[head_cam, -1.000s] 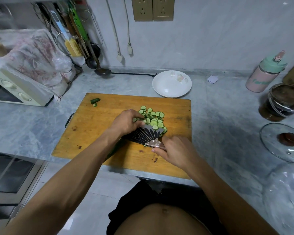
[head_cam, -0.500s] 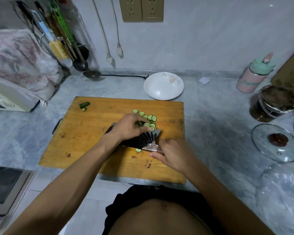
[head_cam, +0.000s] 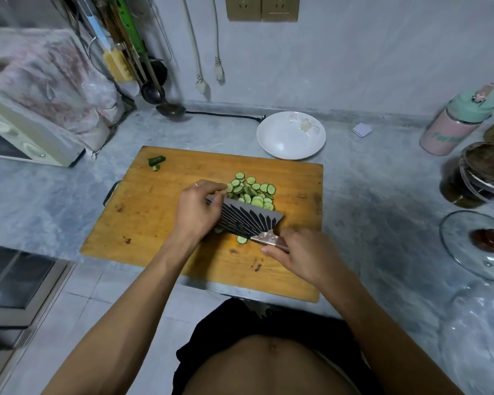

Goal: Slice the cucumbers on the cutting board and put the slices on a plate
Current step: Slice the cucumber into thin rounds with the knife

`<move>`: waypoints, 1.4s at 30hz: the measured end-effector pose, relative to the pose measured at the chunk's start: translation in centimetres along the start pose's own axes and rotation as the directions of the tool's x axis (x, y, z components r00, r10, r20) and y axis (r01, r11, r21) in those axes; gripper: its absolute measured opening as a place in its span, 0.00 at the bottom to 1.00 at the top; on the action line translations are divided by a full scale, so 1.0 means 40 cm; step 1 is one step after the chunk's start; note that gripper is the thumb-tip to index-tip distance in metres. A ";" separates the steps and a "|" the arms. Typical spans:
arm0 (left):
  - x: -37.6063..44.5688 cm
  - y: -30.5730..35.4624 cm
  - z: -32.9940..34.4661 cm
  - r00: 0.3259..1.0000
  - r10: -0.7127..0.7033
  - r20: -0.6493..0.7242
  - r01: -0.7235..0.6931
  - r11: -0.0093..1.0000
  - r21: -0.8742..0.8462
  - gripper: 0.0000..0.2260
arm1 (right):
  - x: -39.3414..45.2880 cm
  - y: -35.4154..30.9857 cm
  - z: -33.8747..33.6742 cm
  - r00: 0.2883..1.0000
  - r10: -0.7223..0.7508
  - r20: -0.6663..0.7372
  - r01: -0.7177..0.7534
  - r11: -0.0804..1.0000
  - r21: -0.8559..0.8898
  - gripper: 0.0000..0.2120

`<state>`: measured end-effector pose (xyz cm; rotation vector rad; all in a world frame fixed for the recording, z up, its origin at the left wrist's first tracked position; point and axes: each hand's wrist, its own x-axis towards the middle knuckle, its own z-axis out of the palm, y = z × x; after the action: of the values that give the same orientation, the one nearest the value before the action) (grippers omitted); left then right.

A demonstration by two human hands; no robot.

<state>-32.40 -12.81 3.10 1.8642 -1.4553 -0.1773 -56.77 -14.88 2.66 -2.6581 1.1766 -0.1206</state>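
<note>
Fingers (head_cam: 271, 249) of my right hand grip the knife (head_cam: 248, 219) flat, left hand (head_cam: 197, 208) raking slices (head_cam: 251, 191) aboard for plating.

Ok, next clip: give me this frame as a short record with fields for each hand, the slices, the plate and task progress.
left hand: fingers curled over the slice pile at the cleaver's flat
right hand: grips the cleaver handle
cucumber slices: heaped on the cutting board, against the tilted blade; one stray slice near the handle
cucumber end piece: far left corner of the board
plate: beyond the board, no slices on it
progress: slicing looks done; transfer not yet made
</note>
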 end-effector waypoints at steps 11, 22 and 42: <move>-0.202 -0.142 -0.016 0.965 -0.258 0.048 0.246 0.952 0.184 0.13 | 0.011 -0.069 0.018 0.977 0.174 0.124 -0.214 0.762 0.612 0.31; -0.248 -0.195 -0.021 0.950 -0.313 0.011 0.300 0.918 0.260 0.15 | 0.006 -0.174 0.047 0.857 0.142 0.495 -0.510 0.368 0.777 0.26; -0.246 -0.167 0.037 0.992 -0.130 -0.001 0.125 0.953 0.277 0.11 | 0.016 -0.140 0.046 0.889 0.226 0.397 -0.451 0.578 0.680 0.38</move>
<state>-31.36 -4.37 -5.34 2.1900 -1.4301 -0.0533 -52.01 -11.39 2.21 -1.6070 1.1748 -0.1400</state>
